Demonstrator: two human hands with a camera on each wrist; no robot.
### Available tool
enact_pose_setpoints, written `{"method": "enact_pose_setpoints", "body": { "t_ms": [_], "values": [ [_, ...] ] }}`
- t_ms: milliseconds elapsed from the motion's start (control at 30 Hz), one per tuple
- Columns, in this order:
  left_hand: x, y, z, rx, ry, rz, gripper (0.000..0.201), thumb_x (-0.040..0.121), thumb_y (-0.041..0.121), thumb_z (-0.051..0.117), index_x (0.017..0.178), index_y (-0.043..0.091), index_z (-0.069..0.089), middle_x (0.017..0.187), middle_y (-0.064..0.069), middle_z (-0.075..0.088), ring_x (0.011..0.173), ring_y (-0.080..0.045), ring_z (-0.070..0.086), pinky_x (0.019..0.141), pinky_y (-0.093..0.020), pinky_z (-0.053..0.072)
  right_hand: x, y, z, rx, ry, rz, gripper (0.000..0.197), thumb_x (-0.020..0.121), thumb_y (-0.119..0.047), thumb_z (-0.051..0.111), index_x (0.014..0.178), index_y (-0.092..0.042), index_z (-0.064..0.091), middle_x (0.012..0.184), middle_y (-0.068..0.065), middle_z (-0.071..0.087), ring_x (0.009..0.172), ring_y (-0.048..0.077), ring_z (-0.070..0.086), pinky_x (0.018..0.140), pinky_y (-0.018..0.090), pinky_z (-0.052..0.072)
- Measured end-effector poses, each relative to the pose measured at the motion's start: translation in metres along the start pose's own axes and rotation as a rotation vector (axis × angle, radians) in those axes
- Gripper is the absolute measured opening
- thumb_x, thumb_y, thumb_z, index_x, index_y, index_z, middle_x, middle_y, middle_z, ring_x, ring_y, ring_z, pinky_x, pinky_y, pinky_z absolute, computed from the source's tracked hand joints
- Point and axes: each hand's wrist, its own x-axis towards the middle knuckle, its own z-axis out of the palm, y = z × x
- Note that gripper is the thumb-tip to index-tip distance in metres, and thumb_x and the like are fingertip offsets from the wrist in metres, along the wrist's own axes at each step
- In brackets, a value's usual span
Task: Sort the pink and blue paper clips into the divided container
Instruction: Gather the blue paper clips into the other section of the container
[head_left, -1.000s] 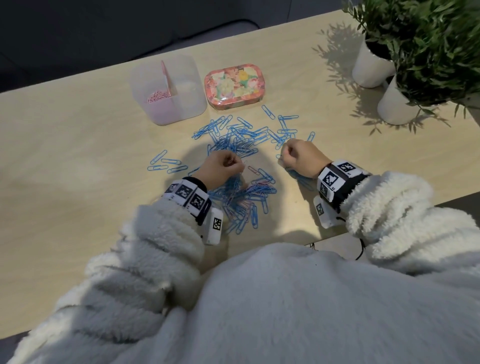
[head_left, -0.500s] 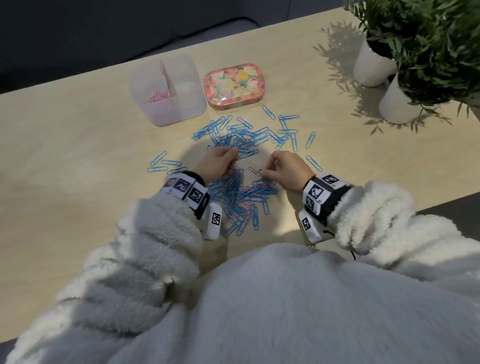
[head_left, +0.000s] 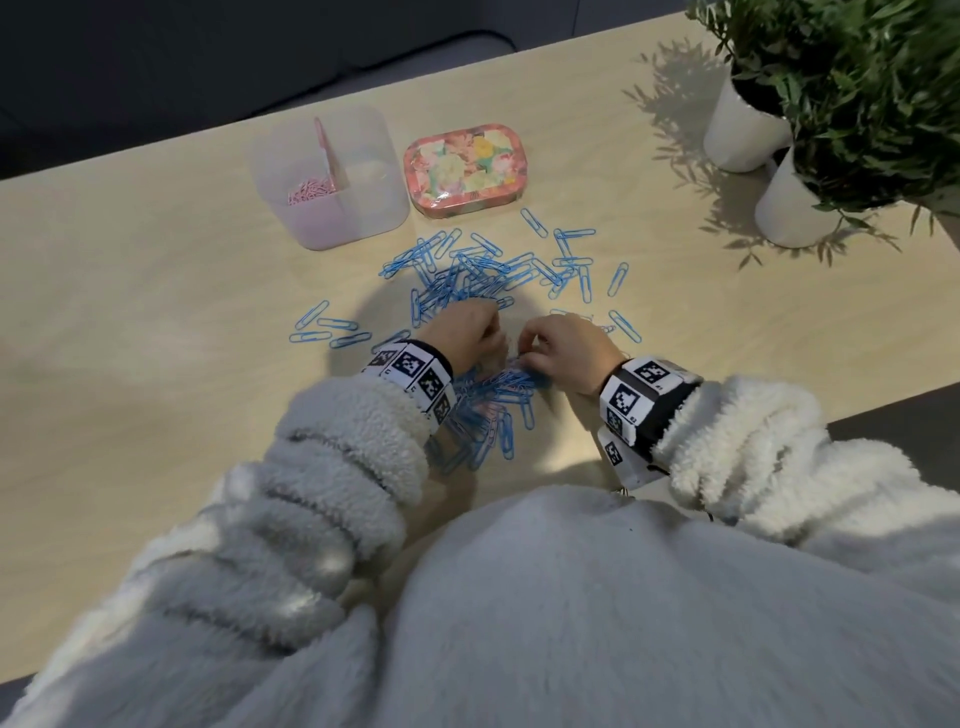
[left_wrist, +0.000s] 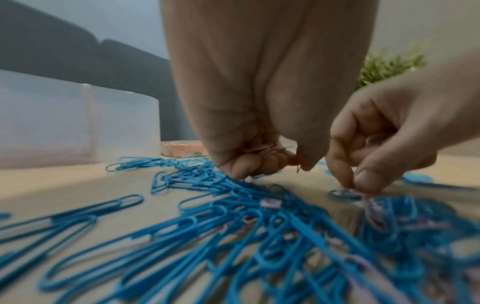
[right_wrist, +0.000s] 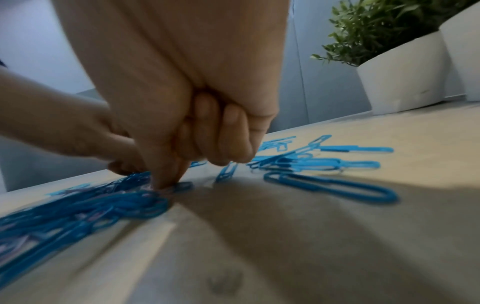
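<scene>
**Q:** What does each grip hold?

**A:** The left hand is curled round a small bundle of thin pink wire paper clips, its knuckles down among the scattered blue plastic-coated paper clips. The right hand pinches thumb and forefinger on one pink clip lying at the edge of the blue heap; its other fingers are folded into the palm.

**Q:** Where do the clips and the container lie?

**A:** The blue clips spread across the pale wooden desk, beneath and beyond both hands, with a few pink ones mixed into the near heap. The translucent, square, divided plastic container stands beyond, its left compartment holding pink clips.

**Q:** Any legible writing?

**A:** None. The black-and-white square-patterned wrist bands bear tiny characters, too small to read. The pink floral rounded tin stands just right of the container; two white-potted green plants stand at the far right.
</scene>
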Motion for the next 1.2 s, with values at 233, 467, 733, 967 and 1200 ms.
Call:
{"method": "enact_pose_setpoints", "body": {
  "t_ms": [233, 467, 733, 967, 1200],
  "values": [
    [-0.027, -0.016, -0.020, -0.760, 0.112, -0.274, 0.017, 0.093, 0.008, 0.044, 0.079, 0.017, 0.051, 0.066, 0.002, 0.058, 0.046, -0.001, 0.050, 0.048, -0.016, 0.041, 0.011, 0.021, -0.013, 0.174, 0.096, 0.131, 0.021, 0.081, -0.028, 0.051, 0.062, -0.018, 0.053, 0.066, 0.003, 0.058, 0.072, 0.029, 0.057, 0.069, 0.037, 0.048],
    [-0.043, -0.033, -0.025, -0.999, 0.078, -0.478, 0.033, 0.093, 0.019, 0.042, 0.061, 0.018, 0.039, 0.043, 0.008, 0.041, 0.037, -0.007, 0.039, 0.047, -0.020, 0.028, 0.008, 0.021, -0.011, 0.158, 0.224, 0.191, 0.017, 0.077, -0.033, 0.063, 0.080, -0.017, 0.058, 0.074, 0.001, 0.061, 0.074, 0.025, 0.055, 0.067, 0.032, 0.042],
    [-0.049, -0.027, -0.003, -0.198, 0.072, -0.319, 0.033, 0.091, 0.038, 0.050, 0.078, 0.008, 0.056, 0.074, -0.006, 0.053, 0.070, -0.023, 0.049, 0.066, -0.031, 0.037, 0.014, 0.013, -0.002, 0.221, 0.183, 0.195, 0.022, 0.077, -0.022, 0.061, 0.057, -0.021, 0.052, 0.063, 0.002, 0.055, 0.069, 0.026, 0.055, 0.063, 0.028, 0.041],
    [-0.051, -0.025, -0.005, -0.173, 0.107, -0.275, 0.017, 0.090, 0.025, 0.055, 0.081, 0.011, 0.053, 0.080, -0.006, 0.052, 0.079, -0.027, 0.052, 0.067, -0.030, 0.036, 0.010, 0.028, -0.017, 0.364, 0.250, 0.186, 0.013, 0.082, -0.016, 0.063, 0.078, -0.008, 0.072, 0.056, -0.003, 0.054, 0.057, 0.014, 0.047, 0.062, 0.025, 0.038],
    [-0.057, -0.028, -0.031, -0.542, 0.023, -0.370, 0.028, 0.092, 0.016, 0.035, 0.065, 0.012, 0.033, 0.064, -0.005, 0.039, 0.057, -0.020, 0.036, 0.056, -0.029, 0.028, 0.004, 0.035, -0.029, 0.487, 0.325, 0.224, 0.012, 0.082, -0.015, 0.063, 0.079, -0.007, 0.072, 0.051, -0.002, 0.055, 0.046, -0.002, 0.046, 0.060, 0.023, 0.040]
  ]
}}
